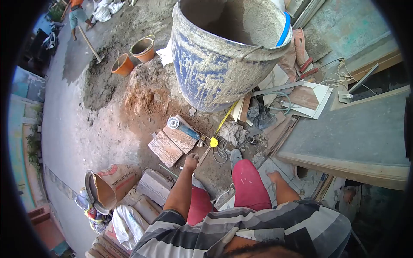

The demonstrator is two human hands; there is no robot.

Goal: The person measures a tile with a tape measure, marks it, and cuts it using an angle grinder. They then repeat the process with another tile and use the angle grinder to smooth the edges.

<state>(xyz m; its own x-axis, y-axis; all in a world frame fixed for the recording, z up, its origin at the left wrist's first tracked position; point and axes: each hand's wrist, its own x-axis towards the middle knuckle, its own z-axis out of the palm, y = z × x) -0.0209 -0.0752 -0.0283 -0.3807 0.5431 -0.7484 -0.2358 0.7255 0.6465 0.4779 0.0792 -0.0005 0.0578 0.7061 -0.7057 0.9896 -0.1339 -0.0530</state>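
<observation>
My left hand [191,161] is closed low over the ground, beside a thin wooden strip [204,157]; what its fingers hold, if anything, is too small to make out. Just beyond it, an angle grinder [185,127] with a blue body lies across brown tiles [165,148]. A yellow tape measure [214,142] rests to the right of the grinder, its blade stretched toward a big drum. Beside my right knee, my right hand [272,176] is lowered over pale floor tiles [282,168], fingers stretched out and holding nothing visible.
A mortar-caked blue drum [219,64] towers ahead. Two orange buckets [123,64] stand near a sand heap. An opened cement bag [116,182] lies left, near stacked boxes [155,187]. Rightward are offcuts, a cable and a wood-edged panel [344,142]. Another person [78,16] stands far left.
</observation>
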